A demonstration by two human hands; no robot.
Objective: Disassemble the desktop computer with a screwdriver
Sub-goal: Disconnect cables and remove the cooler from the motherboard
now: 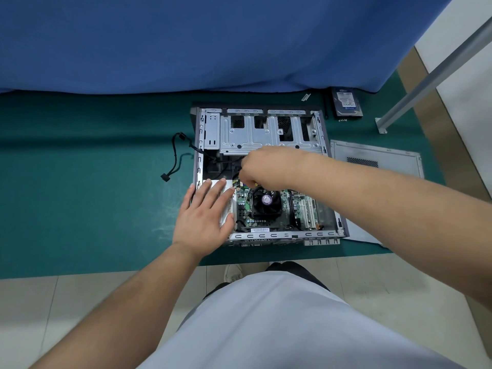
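Note:
An open desktop computer case (269, 129) lies on its side on a green mat, its green motherboard (290, 206) and black CPU fan (266, 202) exposed. My left hand (206, 219) rests flat with straight fingers on the silver power supply (228, 206) at the case's left. My right hand (262, 167) reaches into the case above the fan, fingers curled and pinching something dark by the cables; what it grips is hidden. A black cable (175, 155) hangs out over the case's left wall. No screwdriver is plainly visible.
The removed grey side panel (378, 161) lies right of the case. A hard drive (346, 102) and small screws (343, 120) sit at the back right. A blue curtain (186, 41) closes the back. A metal frame leg (399, 107) stands at right. Tiled floor lies in front.

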